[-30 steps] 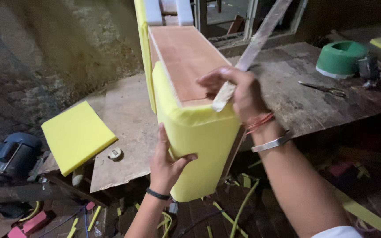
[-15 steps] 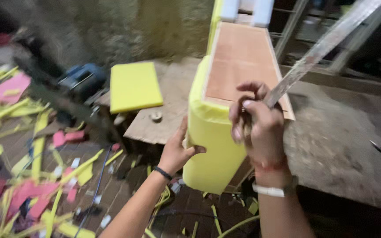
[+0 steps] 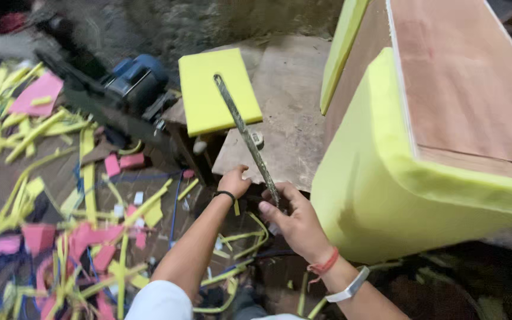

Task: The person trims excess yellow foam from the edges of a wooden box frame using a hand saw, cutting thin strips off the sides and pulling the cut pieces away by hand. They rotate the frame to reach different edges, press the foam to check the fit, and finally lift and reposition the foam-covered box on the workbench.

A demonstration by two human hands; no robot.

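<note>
My right hand [image 3: 294, 222] grips a long thin blade [image 3: 245, 133] that points up and away over the workbench edge. My left hand [image 3: 233, 181] is curled just left of it, low by the bench's front edge; I cannot tell if it holds anything. To the right stands a plywood panel [image 3: 463, 83] wrapped along its front and left side in thick yellow foam [image 3: 368, 195]. Neither hand touches the foam now.
A square yellow foam pad [image 3: 217, 89] lies on the worn wooden bench [image 3: 291, 101], with a small round object [image 3: 257, 138] near it. A blue power tool [image 3: 137, 74] sits left of the bench. Yellow and pink foam scraps [image 3: 78, 225] litter the floor.
The view has swung down and left. My left hand has left the foam's front face and dropped to the bench edge. My right hand has come off the panel with the blade.
</note>
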